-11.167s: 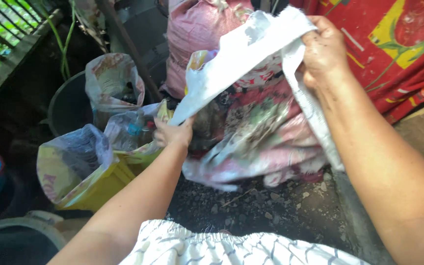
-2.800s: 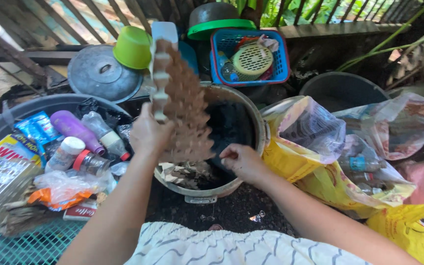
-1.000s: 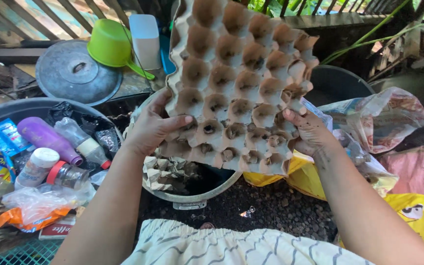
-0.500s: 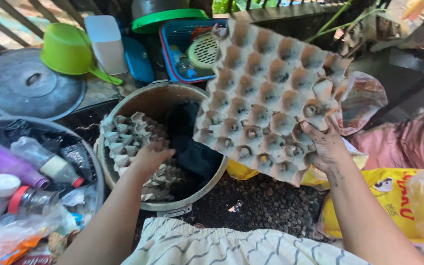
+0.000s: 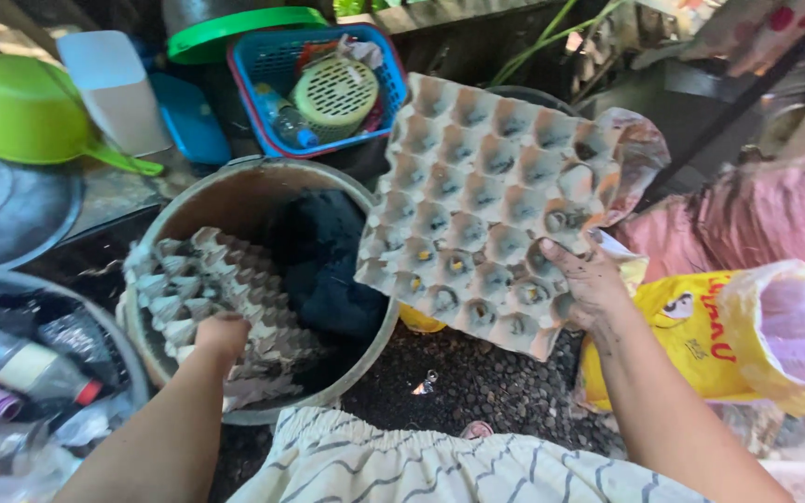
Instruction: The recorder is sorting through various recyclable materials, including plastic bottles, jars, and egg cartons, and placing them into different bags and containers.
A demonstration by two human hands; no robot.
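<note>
The right hand [image 5: 592, 284] pinches the lower right edge of the egg tray [image 5: 491, 205] above the pot [image 5: 235, 191] rim, while the left hand [image 5: 221, 337] presses flat, gripping nothing, on trays [image 5: 211, 298] inside; the one-edge hold may tear or drop the soft tray

Two egg trays [image 5: 486, 205], one metal pot [image 5: 235, 196], one blue basket [image 5: 263, 61], two hands [image 5: 589, 279].

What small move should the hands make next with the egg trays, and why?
Probably the right hand should lower its egg tray onto the stack of trays in the metal pot. The left hand rests on that stack, and the tray hangs free beside it.
</note>
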